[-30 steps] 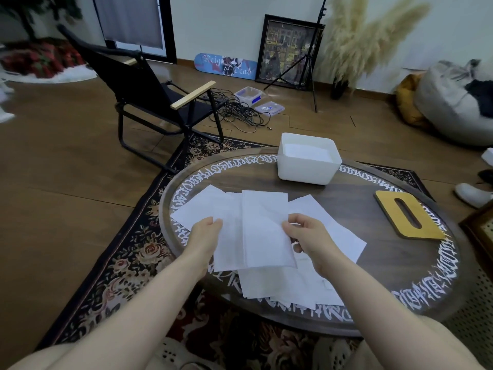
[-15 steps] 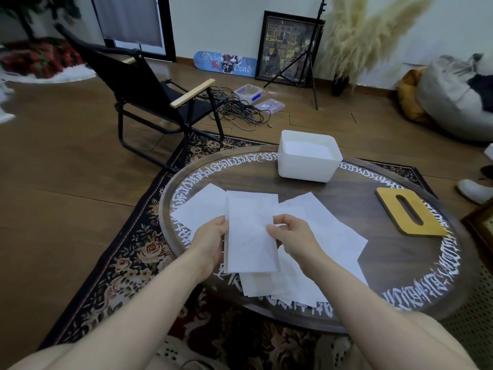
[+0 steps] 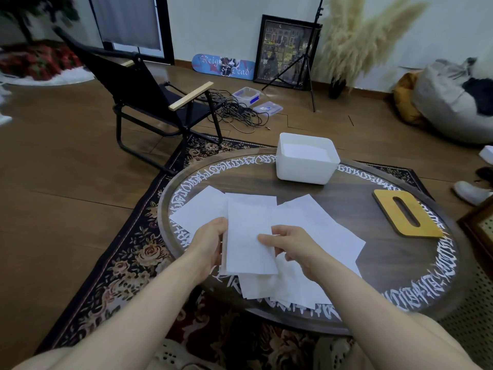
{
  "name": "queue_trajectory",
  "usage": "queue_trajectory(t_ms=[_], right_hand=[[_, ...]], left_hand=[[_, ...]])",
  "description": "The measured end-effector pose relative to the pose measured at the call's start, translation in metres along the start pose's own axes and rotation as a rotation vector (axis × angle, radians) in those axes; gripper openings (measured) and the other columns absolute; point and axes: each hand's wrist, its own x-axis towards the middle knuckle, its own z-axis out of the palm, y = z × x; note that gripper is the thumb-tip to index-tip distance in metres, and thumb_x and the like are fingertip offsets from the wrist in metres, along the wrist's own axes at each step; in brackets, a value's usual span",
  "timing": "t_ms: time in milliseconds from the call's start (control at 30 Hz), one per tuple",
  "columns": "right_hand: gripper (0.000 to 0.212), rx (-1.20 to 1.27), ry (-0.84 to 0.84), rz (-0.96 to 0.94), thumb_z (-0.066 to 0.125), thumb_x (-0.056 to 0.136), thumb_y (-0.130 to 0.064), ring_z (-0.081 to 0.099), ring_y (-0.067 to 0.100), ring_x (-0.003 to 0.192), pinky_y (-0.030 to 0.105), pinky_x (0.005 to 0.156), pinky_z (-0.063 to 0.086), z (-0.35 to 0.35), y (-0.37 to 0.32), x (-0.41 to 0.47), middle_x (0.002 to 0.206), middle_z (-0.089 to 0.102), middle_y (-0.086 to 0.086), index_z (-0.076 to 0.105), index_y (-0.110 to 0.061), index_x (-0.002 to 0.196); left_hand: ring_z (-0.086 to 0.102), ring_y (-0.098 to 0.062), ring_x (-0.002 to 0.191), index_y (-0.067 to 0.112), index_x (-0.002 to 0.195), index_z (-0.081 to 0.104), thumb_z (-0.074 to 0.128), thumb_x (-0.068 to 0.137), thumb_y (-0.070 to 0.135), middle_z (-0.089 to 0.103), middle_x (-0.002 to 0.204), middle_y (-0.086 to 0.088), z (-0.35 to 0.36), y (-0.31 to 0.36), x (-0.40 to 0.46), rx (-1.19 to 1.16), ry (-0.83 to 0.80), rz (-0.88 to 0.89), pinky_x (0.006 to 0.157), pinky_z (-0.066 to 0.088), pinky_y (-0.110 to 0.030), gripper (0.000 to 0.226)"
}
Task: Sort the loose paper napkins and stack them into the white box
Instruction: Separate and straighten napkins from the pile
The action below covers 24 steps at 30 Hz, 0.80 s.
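Observation:
A folded white napkin (image 3: 248, 239) is held upright-ish above the table between both hands. My left hand (image 3: 209, 241) grips its left edge and my right hand (image 3: 289, 244) pinches its right edge. Several loose napkins (image 3: 317, 225) lie spread beneath and around it on the round wooden table (image 3: 354, 209). The white box (image 3: 305, 169) stands at the table's far side, open, with a white layer lying inside.
A yellow wooden lid with a slot (image 3: 406, 216) lies on the table at the right. A black folding chair (image 3: 149, 100) stands on the floor to the far left. A patterned rug (image 3: 128, 265) lies under the table. A framed corner (image 3: 480, 228) pokes in at the right.
The two hands have drawn closer together, gathering the held napkins into one narrower folded piece. The view has shifted slightly.

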Motion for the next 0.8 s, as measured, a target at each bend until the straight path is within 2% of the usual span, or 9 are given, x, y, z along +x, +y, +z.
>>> queue_trajectory(t_ms=[67, 133, 233, 300, 367, 500, 567, 633, 800], right_hand=[[0.017, 0.029, 0.016, -0.042, 0.068, 0.087, -0.015, 0.053, -0.001, 0.046, 0.007, 0.047, 0.037, -0.001, 0.001, 0.0, 0.077, 0.067, -0.001, 0.067, -0.005, 0.101], [0.015, 0.027, 0.034, -0.078, 0.067, 0.087, -0.012, 0.053, -0.003, 0.044, 0.005, 0.042, 0.034, -0.001, 0.003, 0.002, 0.075, 0.065, 0.001, 0.065, -0.003, 0.099], [0.02, 0.015, 0.058, -0.102, 0.068, 0.086, -0.011, 0.055, 0.0, 0.049, 0.006, 0.046, 0.037, 0.0, 0.005, 0.005, 0.07, 0.061, 0.002, 0.065, 0.002, 0.1], [0.027, 0.008, 0.069, -0.108, 0.07, 0.085, -0.014, 0.057, 0.008, 0.06, 0.01, 0.054, 0.042, 0.001, 0.008, 0.009, 0.073, 0.058, 0.007, 0.064, 0.005, 0.103], [0.025, 0.005, 0.068, -0.119, 0.071, 0.084, -0.014, 0.057, 0.011, 0.063, 0.012, 0.059, 0.045, 0.003, 0.009, 0.011, 0.076, 0.059, 0.009, 0.064, 0.003, 0.101], [0.009, -0.023, 0.115, -0.139, 0.069, 0.086, -0.013, 0.053, 0.01, 0.055, 0.004, 0.052, 0.043, 0.003, 0.009, 0.013, 0.066, 0.061, 0.001, 0.063, -0.009, 0.092], [0.01, -0.11, 0.187, -0.142, 0.067, 0.087, -0.019, 0.054, 0.012, 0.06, 0.012, 0.06, 0.047, 0.0, 0.011, 0.017, 0.074, 0.065, 0.001, 0.065, -0.013, 0.095], [0.015, -0.269, 0.277, -0.118, 0.066, 0.085, -0.027, 0.058, 0.014, 0.07, 0.028, 0.071, 0.05, -0.006, 0.016, 0.022, 0.083, 0.064, -0.002, 0.063, -0.019, 0.098], [0.036, -0.462, 0.279, 0.006, 0.069, 0.083, -0.033, 0.059, 0.017, 0.089, 0.034, 0.081, 0.047, -0.012, 0.026, 0.027, 0.101, 0.056, -0.004, 0.053, -0.02, 0.113]], left_hand=[[0.067, -0.03, 0.096, 0.019, 0.107, 0.065, 0.04, 0.101, 0.041, 0.071, 0.103, -0.009, 0.0, 0.001, -0.001, 0.014, -0.009, -0.029, 0.085, 0.055, -0.047, 0.034], [0.068, -0.027, 0.096, 0.022, 0.104, 0.065, 0.042, 0.098, 0.049, 0.072, 0.101, -0.004, 0.0, 0.0, -0.001, 0.047, -0.034, -0.034, 0.087, 0.054, -0.046, 0.036], [0.068, -0.021, 0.09, 0.019, 0.105, 0.064, 0.059, 0.093, 0.031, 0.072, 0.102, -0.003, -0.001, -0.002, -0.002, 0.169, -0.07, 0.035, 0.074, 0.055, -0.037, 0.017], [0.067, -0.021, 0.086, 0.018, 0.104, 0.063, 0.064, 0.088, 0.012, 0.071, 0.101, -0.004, -0.002, -0.003, -0.001, 0.221, -0.053, 0.05, 0.064, 0.052, -0.031, 0.017], [0.066, -0.022, 0.085, 0.017, 0.1, 0.062, 0.064, 0.086, 0.002, 0.07, 0.099, -0.005, -0.002, -0.003, -0.001, 0.213, -0.024, 0.049, 0.064, 0.053, -0.032, 0.021], [0.064, -0.019, 0.079, 0.012, 0.096, 0.061, 0.062, 0.086, -0.004, 0.067, 0.091, -0.003, -0.003, -0.001, 0.0, 0.173, 0.056, 0.092, 0.063, 0.052, -0.029, 0.019], [0.064, -0.025, 0.085, 0.01, 0.096, 0.062, 0.062, 0.086, -0.005, 0.067, 0.096, -0.007, -0.009, -0.002, 0.004, 0.158, 0.116, 0.12, 0.066, 0.051, -0.03, 0.018], [0.064, -0.028, 0.09, 0.01, 0.095, 0.063, 0.062, 0.087, -0.004, 0.068, 0.099, -0.01, -0.015, -0.001, 0.006, 0.151, 0.171, 0.144, 0.072, 0.052, -0.032, 0.016], [0.061, -0.021, 0.081, 0.016, 0.081, 0.06, 0.056, 0.09, -0.003, 0.064, 0.087, -0.002, -0.026, 0.003, 0.004, 0.18, 0.228, 0.178, 0.071, 0.05, -0.029, 0.021]])
